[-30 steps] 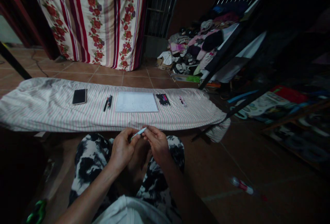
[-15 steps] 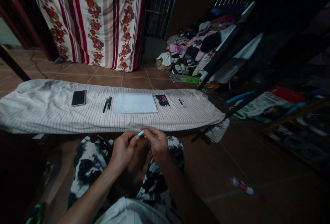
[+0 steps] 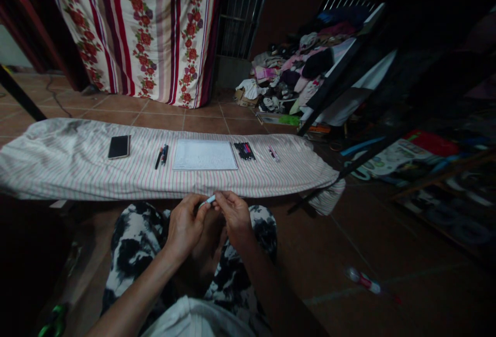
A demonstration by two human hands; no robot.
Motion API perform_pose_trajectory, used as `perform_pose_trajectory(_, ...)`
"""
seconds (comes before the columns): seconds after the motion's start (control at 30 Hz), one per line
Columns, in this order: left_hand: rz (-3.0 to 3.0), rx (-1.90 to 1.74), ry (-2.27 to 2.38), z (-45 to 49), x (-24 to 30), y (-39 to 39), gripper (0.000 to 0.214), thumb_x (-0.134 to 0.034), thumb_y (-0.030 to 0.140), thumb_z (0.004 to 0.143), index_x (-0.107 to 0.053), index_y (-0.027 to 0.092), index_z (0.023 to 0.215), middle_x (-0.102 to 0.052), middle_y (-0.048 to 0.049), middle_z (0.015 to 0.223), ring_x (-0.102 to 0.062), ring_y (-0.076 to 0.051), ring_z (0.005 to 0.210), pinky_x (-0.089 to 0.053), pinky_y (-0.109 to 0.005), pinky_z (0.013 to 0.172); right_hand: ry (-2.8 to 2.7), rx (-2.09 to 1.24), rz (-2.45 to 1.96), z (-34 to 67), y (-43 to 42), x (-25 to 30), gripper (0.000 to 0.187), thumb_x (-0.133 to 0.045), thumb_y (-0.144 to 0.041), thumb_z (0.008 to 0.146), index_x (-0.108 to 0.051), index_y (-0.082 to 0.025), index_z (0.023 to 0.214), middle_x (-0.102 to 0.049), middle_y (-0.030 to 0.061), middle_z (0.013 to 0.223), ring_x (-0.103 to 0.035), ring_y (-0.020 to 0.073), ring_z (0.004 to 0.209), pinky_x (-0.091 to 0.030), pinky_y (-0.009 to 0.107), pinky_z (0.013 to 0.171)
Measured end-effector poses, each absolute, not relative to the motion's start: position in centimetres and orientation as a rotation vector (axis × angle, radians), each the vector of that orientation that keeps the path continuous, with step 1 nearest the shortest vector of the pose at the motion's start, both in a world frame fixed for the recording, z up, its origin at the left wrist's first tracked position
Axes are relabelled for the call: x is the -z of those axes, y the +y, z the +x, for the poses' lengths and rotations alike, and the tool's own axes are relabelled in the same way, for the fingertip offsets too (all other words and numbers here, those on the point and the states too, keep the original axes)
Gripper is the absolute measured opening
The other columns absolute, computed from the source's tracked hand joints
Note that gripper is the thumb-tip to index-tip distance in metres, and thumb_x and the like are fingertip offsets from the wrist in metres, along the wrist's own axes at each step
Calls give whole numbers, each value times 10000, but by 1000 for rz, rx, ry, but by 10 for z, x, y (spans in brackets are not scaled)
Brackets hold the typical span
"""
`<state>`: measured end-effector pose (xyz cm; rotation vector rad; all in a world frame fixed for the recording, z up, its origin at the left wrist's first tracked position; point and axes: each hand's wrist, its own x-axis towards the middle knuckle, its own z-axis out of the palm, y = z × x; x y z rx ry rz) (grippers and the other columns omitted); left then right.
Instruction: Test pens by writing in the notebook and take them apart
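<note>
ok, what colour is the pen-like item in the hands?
The pen-like item is pale blue; head view shows it best.

Dim, soft, near-black right edge.

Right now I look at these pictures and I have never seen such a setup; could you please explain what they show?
There is no machine: a camera worn on a person's head looks forward and down at two bare hands. The left hand and right hand hold a small, light-blue stick, partly hidden by fingers. Beyond, on a striped cloth, lie from left to right a phone, pens, a notebook, a pen row and something small and pinkish.
</note>
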<state>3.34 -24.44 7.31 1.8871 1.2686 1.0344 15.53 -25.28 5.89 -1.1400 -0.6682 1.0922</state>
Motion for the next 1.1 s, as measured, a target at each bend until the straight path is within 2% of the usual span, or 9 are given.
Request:
perform_pose_trajectory(0.23,1637,-999,1177,32,-60,-237,178,-542,319,777,-648,184,825,-670,-14,757,-602,-170,713,-452,-264,663,-712,-1146,-1036,159,-256,-62,293,-713,-389,644,-710,-189,857,-671,34,768,-573,125,658,-444,255,608)
perform_pose_trajectory(0.53,1678,-1014,1255,35,-65,-243,163,-550,315,767,-651,190,799,-654,-9,743,-586,-160,689,-444,-260,656,-691,-990,-1143,158,-253,-60,186,-743,-353,588,-708,-187,664,-609,-12,585,-507,109,579,-404,248,579)
perform_pose_trajectory(0.77,1613,-969,1201,35,-64,-241,176,-540,314,774,-631,169,815,-652,-16,741,-590,-167,707,-442,-268,669,-666,-1063,-1079,157,-254,-57,215,-738,-351,602,-712,-176,724,-639,3,665,-523,112,617,-408,251,614)
perform_pose_trajectory(1.0,1732,-974,1258,36,-65,-242,188,-516,322,800,-634,180,835,-653,-18,792,-592,-167,739,-436,-273,686,-644,-1062,-1099,157,-253,-55,222,-748,-353,590,-691,-161,686,-615,-12,606,-509,97,582,-392,234,589)
perform_pose_trajectory(1.1,1744,-998,1259,36,-64,-242,189,-526,326,798,-642,184,845,-666,-24,827,-603,-175,788,-440,-281,726,-644,-1147,-1044,157,-255,-54,260,-741,-356,607,-698,-173,787,-648,3,689,-545,106,634,-405,232,612)
